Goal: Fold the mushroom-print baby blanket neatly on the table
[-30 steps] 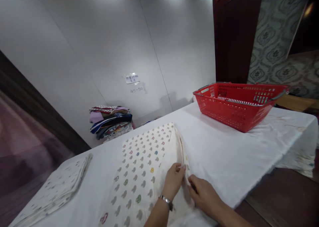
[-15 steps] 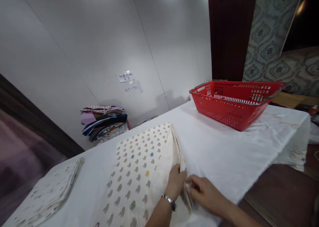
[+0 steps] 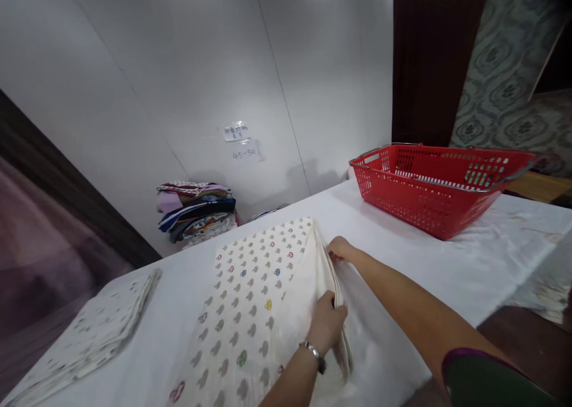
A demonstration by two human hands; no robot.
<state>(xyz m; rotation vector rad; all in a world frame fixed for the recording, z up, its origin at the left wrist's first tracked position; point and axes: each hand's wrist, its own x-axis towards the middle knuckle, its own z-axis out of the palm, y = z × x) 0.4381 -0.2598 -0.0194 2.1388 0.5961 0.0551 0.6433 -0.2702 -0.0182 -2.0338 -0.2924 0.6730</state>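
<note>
A cream cloth printed with grey and coloured mushrooms lies partly folded on the white table. Its layered edge runs along the right side. My left hand, with a silver bracelet at the wrist, is closed on that edge near the front. Farther back, my right hand pinches the same edge close to the far corner; its fingertips are partly hidden by the cloth. To the left lies another folded cloth, white with small dark marks.
A red plastic basket with metal handles stands at the back right of the white table. A stack of folded clothes sits beyond the far edge by the grey wall. Paper notes are taped there.
My right hand has moved from beside my left hand to farther back along the cloth's edge. My left hand stays on the edge. The view has shifted slightly.
</note>
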